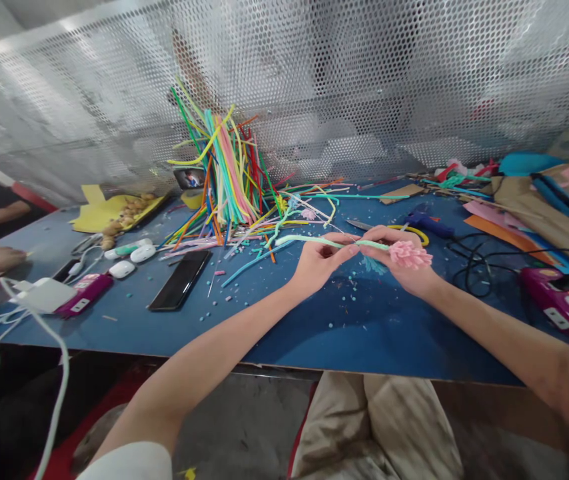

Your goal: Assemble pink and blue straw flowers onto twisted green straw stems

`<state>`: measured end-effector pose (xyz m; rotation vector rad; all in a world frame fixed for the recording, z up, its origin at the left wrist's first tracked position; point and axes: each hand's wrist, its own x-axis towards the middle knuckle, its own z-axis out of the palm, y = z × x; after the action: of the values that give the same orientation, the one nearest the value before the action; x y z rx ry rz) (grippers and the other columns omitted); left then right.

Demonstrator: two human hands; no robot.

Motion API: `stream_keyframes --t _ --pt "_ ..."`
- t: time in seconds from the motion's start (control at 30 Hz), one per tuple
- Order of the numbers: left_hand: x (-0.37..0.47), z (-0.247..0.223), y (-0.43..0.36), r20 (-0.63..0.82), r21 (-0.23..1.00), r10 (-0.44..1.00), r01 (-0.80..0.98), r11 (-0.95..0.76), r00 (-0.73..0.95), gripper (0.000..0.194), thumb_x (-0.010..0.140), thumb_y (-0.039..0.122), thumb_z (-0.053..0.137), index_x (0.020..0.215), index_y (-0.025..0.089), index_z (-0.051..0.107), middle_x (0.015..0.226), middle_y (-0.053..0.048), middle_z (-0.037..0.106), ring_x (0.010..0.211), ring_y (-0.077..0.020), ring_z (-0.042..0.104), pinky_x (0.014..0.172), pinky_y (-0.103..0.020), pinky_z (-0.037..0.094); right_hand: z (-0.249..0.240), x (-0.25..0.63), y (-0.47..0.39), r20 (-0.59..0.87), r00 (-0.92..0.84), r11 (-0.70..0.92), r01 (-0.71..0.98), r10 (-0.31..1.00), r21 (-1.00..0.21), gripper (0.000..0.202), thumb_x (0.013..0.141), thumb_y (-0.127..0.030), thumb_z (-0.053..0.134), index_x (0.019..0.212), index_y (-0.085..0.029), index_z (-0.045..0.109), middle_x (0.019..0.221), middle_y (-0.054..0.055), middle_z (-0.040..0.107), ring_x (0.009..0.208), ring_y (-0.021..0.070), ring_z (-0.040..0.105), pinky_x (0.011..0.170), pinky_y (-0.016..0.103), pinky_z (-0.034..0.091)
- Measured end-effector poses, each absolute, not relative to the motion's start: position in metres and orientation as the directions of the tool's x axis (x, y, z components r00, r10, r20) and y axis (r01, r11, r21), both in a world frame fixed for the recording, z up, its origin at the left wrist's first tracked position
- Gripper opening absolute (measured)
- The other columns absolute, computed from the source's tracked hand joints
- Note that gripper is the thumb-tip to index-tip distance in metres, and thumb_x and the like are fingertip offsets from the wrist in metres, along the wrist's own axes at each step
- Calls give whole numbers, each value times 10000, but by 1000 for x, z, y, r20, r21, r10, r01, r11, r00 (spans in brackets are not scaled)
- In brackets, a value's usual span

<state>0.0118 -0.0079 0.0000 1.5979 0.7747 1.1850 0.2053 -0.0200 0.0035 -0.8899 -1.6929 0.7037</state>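
Between my two hands runs a light green pipe cleaner (309, 239), level above the table, with a pink fluffy flower (411, 255) at its right end. My left hand (322, 262) pinches the stem near its middle. Close beside it, my right hand (395, 250) grips the stem just left of the flower. The fingertips of both hands nearly meet. A teal fringed piece (373, 265) shows just below the fingers; whether it is attached to the stem I cannot tell. A pair of scissors (359, 225) with a yellow handle lies behind my hands.
A tall bundle of coloured pipe cleaners (232, 173) stands against the perforated metal panel (364, 87). A black phone (180, 280) lies left of my hands. Purple power strips (567, 303) and cables sit at both sides. At far left rests another person's hand (2, 259). Small scraps dot the blue table (284, 340).
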Motion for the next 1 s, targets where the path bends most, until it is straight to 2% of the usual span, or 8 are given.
stream_keyframes --t 0.2,0.37,0.53,0.6,0.7,0.83,0.93,1.0 --pt "12 0 -7 337 941 892 -107 -320 300 295 774 471 803 926 221 765 752 -4 689 469 -54 398 436 -248 287 6 205 -21 565 -173 591 224 807 -775 179 834 -470 746 849 -293 727 861 12 702 727 189 616 670 358 504" --pt "10 3 -8 268 963 913 -75 -258 306 309 781 505 789 907 225 751 524 45 506 421 -66 362 405 -253 254 6 205 -22 642 -126 652 227 756 -724 137 848 -416 733 868 -282 715 874 19 700 760 198 628 711 374 515" --pt "8 2 -5 222 968 930 -177 -176 291 315 777 481 801 932 215 731 505 68 446 400 -46 348 387 -228 257 0 214 -8 549 103 538 114 830 -835 132 858 -380 705 874 -249 703 793 0 657 669 163 584 601 315 459" --pt "8 3 -4 200 958 940 -258 -128 276 318 765 455 818 930 201 720 504 83 415 399 -32 332 386 -206 260 -2 223 3 540 212 540 64 815 -839 127 876 -370 692 884 -246 716 839 10 670 711 155 592 645 311 468" --pt "9 6 -1 151 918 961 -395 -48 234 308 726 401 856 850 170 693 561 83 438 417 -5 311 390 -170 271 -1 239 19 536 327 543 77 778 -836 160 883 -368 686 819 -231 738 760 12 665 669 139 564 666 309 465" --pt "5 9 9 98 853 984 -522 -4 152 330 695 367 879 777 144 650 740 49 562 457 21 348 390 -133 301 -1 252 30 525 380 522 119 762 -844 142 837 -384 730 804 -247 749 741 9 669 653 145 557 653 321 493" --pt "0 7 19 65 845 991 -534 6 115 349 684 368 887 782 139 643 801 36 600 472 29 370 397 -117 323 -3 253 30 507 372 497 129 778 -858 136 775 -373 783 819 -247 757 784 14 702 718 166 616 705 347 537" --pt "-3 4 22 41 871 987 -490 40 154 366 680 385 889 794 132 650 772 35 596 466 29 377 400 -114 329 -4 251 29 497 352 482 137 793 -866 150 763 -379 794 830 -249 760 819 27 721 755 185 643 729 369 554"
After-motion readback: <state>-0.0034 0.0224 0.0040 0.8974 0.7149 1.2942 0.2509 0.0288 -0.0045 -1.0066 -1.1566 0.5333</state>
